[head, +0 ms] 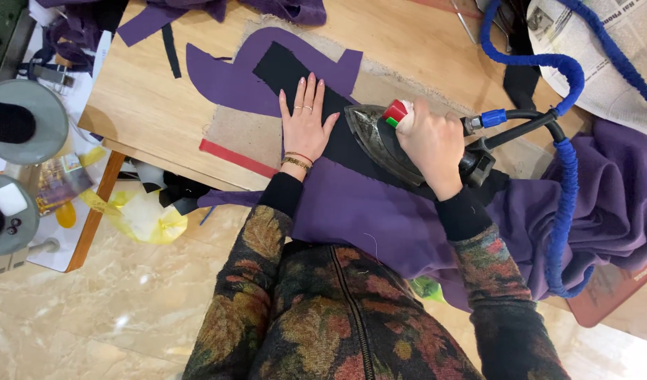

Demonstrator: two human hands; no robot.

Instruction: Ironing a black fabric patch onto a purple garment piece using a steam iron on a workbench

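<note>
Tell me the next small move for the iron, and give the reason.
Probably slide the iron forward along the black strip, drawing the left hand back first. The right hand grips the handle, the iron's tip points at the left hand's fingers, which lie flat on unpressed strip just ahead.

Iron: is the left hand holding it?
No, the right hand grips the iron, while the left hand lies flat on the black fabric strip.

A sewing workshop: steam iron (pixel 383 141), cut purple fabric (pixel 239 74), thread cones (pixel 10 121).
</note>
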